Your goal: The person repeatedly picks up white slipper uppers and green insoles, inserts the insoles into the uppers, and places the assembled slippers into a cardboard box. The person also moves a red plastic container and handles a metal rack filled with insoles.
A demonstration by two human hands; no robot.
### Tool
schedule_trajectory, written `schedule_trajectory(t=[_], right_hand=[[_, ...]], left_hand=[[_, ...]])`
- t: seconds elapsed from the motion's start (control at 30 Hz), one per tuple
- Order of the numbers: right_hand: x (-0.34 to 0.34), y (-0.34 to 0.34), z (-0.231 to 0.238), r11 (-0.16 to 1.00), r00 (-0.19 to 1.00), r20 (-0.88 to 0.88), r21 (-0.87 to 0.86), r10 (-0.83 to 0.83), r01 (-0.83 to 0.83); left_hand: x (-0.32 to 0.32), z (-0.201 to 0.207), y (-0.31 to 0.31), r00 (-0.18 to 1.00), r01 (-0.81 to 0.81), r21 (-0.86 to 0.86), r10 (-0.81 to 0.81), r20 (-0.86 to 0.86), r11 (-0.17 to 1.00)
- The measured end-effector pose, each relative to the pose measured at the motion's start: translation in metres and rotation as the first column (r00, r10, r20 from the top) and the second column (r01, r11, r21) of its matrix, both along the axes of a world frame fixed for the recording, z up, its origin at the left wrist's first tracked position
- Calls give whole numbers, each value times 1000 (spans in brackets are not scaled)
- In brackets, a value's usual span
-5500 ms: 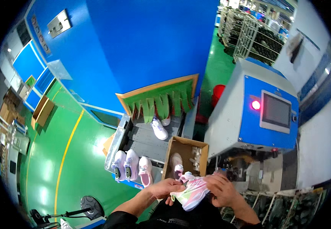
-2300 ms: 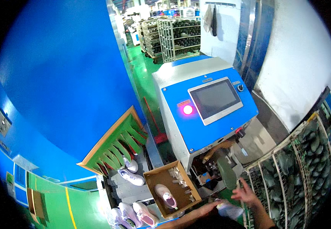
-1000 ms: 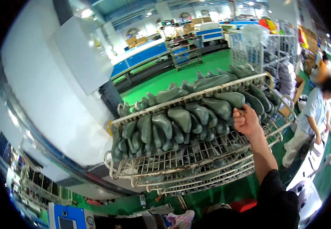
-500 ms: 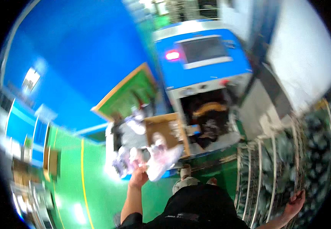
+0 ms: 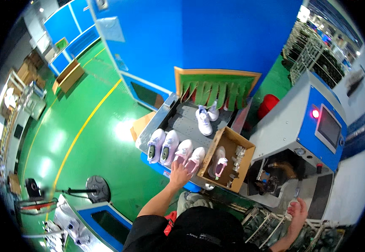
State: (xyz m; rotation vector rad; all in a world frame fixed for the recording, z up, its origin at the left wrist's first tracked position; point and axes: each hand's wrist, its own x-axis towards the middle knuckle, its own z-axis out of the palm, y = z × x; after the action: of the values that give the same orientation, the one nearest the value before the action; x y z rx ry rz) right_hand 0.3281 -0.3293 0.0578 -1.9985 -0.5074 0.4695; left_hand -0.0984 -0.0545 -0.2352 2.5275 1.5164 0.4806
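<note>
A pair of white sneakers with pink linings stands at the near edge of a grey conveyor bed. My left hand is closed on their heels, its fingertips at the shoe openings. To its left is another pair of white sneakers with dark insoles. Farther back, two white sneakers rest near green strip curtains. My right hand is beside the machine's ledge, fingers loosely bent and apart, with nothing visible in it.
A cardboard box holding a white-and-pink sneaker stands right of the pair. The blue-and-grey machine has a screen and red light. A wire rack lies near my right arm; a fan stands at left.
My view has swung left, and the scene is sharper. My right hand has risen from the rack to beside the machine's ledge. My left hand remains at the sneakers.
</note>
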Motion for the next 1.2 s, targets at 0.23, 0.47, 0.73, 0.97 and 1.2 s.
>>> schedule_trajectory(t=[0.23, 0.47, 0.73, 0.97, 1.2], right_hand=[[-29, 52, -24, 596, 785, -59, -615, 617, -516], [-36, 96, -41, 349, 603, -133, -710, 786, -612], [-20, 110, -109, 128, 294, -100, -736, 951, -665], [-90, 120, -78, -28, 127, -201, -628, 971, -778], [-86, 130, -58, 131, 236, -130, -538, 963, -833]], left_hand=[[-60, 58, -44, 987, -45, -109, 61, 149, 993], [-162, 72, -195, 923, -349, -318, 382, 44, 881], [-313, 114, -432, 584, -804, -46, 773, -246, 593], [-389, 166, -547, -765, -583, 578, 624, -157, -570], [-289, 27, -336, 227, -945, -256, 973, -54, 206]])
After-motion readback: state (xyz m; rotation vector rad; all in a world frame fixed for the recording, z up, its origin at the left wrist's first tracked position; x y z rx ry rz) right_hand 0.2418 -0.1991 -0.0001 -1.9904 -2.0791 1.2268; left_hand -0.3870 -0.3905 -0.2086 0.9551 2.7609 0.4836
